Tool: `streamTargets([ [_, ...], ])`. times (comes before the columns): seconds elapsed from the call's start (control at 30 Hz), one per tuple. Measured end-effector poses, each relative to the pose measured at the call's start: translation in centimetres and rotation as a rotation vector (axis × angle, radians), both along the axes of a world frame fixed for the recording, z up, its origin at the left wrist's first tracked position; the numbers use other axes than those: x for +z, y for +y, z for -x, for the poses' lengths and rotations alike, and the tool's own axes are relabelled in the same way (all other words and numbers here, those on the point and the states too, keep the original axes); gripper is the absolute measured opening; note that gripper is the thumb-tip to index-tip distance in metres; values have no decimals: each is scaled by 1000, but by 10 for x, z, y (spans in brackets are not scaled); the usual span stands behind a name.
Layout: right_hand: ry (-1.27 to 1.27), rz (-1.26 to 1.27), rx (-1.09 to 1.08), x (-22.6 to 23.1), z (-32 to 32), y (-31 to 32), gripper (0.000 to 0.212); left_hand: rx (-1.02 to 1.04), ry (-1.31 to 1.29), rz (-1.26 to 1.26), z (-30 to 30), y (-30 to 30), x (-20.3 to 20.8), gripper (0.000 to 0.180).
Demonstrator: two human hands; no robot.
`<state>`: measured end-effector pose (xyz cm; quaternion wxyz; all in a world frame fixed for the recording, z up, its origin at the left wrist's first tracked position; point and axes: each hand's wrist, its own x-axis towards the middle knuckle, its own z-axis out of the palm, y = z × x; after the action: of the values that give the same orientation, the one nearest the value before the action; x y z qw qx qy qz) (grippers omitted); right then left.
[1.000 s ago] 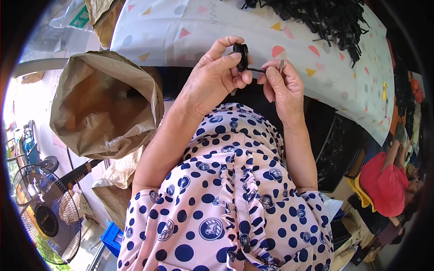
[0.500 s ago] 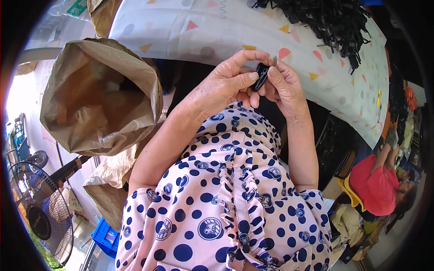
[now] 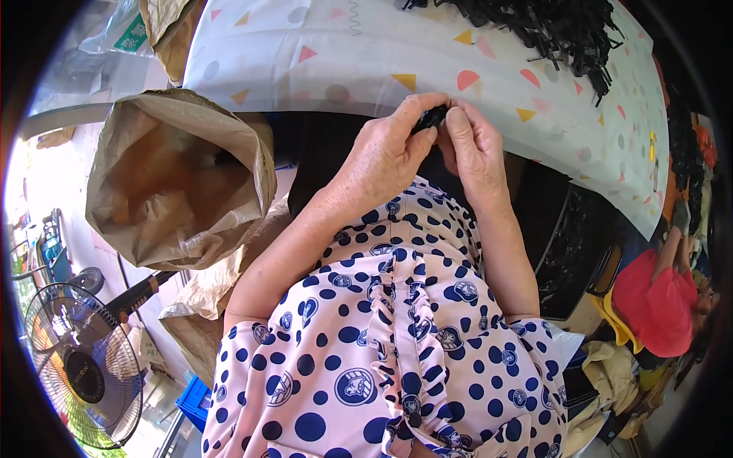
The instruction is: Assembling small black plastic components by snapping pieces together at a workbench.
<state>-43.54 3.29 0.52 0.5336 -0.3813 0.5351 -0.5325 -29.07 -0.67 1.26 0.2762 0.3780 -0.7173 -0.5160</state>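
Observation:
A small, glossy black plastic part (image 3: 434,117) is held up near the table's front edge. My left hand (image 3: 374,156) is closed round it, thumb below and bent forefinger over the top. Against the part's right end presses my right hand (image 3: 477,149), closed, with its thumb folded onto the fingers. The fingers cover most of the part, so its full shape is hidden. Beyond my hands, a tangled pile of thin black plastic pieces (image 3: 557,38) lies on the white patterned tablecloth (image 3: 275,65).
A large open brown paper bag (image 3: 172,248) stands to my left. Below it are a fan (image 3: 84,374) and a blue crate (image 3: 196,401). A black container (image 3: 561,267) sits right of my lap. Far right is a person in a red top (image 3: 657,298).
My hands have closed further round the black part, which shows less now. A thin greyish piece seen between my right fingers is out of sight. The whole view has shifted slightly.

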Motion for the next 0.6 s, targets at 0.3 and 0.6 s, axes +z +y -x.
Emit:
streamTargets([
  [0.3, -351, -79, 27, 2, -1, 11, 40, 47, 53, 15, 15, 2, 6, 34],
  [0.6, -413, -77, -23, -8, -1, 16, 28, 51, -22, 116, 24, 6, 7, 32],
])
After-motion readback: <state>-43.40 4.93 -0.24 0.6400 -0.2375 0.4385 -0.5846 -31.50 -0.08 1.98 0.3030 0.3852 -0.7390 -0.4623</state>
